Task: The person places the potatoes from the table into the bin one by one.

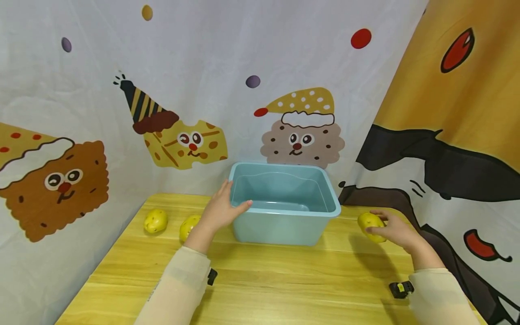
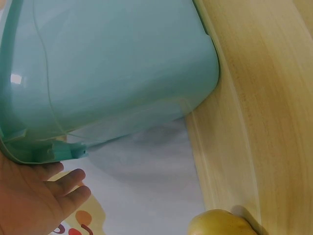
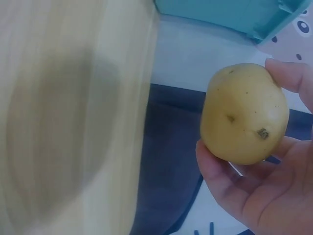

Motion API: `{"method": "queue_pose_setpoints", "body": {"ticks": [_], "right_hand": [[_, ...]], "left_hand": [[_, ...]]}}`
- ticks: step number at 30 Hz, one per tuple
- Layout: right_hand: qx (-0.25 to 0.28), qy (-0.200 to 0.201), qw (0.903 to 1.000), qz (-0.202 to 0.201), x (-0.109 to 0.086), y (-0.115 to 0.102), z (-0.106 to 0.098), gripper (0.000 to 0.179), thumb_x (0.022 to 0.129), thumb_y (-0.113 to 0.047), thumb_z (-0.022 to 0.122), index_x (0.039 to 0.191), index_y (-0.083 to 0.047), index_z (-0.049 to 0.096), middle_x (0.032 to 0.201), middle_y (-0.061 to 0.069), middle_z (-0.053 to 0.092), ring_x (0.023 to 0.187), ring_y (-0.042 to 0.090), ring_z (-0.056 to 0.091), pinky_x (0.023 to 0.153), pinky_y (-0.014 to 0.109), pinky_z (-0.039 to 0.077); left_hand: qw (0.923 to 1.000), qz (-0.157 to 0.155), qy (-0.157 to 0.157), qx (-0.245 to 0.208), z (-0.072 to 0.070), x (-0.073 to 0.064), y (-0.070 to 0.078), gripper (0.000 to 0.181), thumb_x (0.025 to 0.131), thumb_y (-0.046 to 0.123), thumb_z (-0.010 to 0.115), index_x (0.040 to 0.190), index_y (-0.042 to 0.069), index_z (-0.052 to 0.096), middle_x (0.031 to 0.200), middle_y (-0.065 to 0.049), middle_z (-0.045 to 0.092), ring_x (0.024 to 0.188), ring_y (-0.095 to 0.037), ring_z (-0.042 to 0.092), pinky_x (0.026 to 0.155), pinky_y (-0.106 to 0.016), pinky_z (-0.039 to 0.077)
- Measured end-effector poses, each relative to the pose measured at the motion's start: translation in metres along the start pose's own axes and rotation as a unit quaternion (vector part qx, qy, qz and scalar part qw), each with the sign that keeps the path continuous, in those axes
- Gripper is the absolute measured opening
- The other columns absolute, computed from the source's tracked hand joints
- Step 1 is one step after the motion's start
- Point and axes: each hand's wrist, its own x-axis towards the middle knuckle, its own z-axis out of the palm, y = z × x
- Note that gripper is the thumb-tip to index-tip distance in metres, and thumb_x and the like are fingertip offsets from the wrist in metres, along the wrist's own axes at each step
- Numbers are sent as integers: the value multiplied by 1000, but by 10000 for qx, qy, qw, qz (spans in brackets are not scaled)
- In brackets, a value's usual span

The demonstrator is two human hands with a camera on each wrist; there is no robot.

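My right hand [image 1: 392, 229] holds a yellow potato [image 3: 244, 115] between thumb and fingers, to the right of a light blue plastic bin [image 1: 280, 228]. A shadow lies on the table below that potato, which is raised off the tabletop. My left hand [image 1: 221, 207] is at the bin's left rim, its fingers extended along the outside and its thumb spread toward the front rim. In the left wrist view, the fingers [image 2: 63, 186] reach past the rim's underside without curling round it.
On the wooden table [image 1: 260, 280], left of the bin, lie two more potatoes: one [image 1: 155, 221] near the left edge, another [image 1: 188, 227] partly hidden behind my left hand. A cartoon-printed cloth [image 1: 203, 54] hangs behind the table and along its sides.
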Motion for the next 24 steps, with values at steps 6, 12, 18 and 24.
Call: {"method": "queue_pose_setpoints", "body": {"ticks": [6, 12, 18, 24], "right_hand": [[-213, 190, 9996, -66, -4, -11, -4, 77, 91, -26, 74, 144, 13, 35, 128, 38, 48, 91, 27, 62, 69, 34, 54], [-220, 157, 9996, -25, -6, -20, -10, 79, 91, -30, 75, 146, 10, 34, 130, 38, 46, 93, 29, 61, 71, 35, 53], [-273, 194, 9993, -140, -7, -31, -14, 79, 90, -30, 76, 146, 10, 35, 129, 37, 47, 91, 28, 61, 69, 34, 53], [-332, 222, 9989, -244, -8, -39, -18, 78, 90, -29, 76, 146, 8, 36, 129, 36, 48, 91, 28, 61, 68, 34, 53]], "left_hand": [[10000, 6, 5, 1, 1, 0, 0, 101, 90, 63, 62, 161, 8, 17, 168, -9, 9, 146, -45, 25, 113, -64, 27], [10000, 26, 4, 24, 1, 1, 0, 102, 89, 66, 61, 161, 8, 17, 168, -8, 8, 147, -44, 25, 113, -64, 27], [10000, 52, 17, 48, 1, 1, -1, 105, 87, 71, 58, 161, 9, 17, 168, -8, 9, 146, -44, 26, 112, -63, 28], [10000, 42, 17, 49, 1, 0, -2, 107, 86, 75, 57, 161, 9, 17, 168, -8, 9, 147, -43, 25, 113, -63, 28]]}}
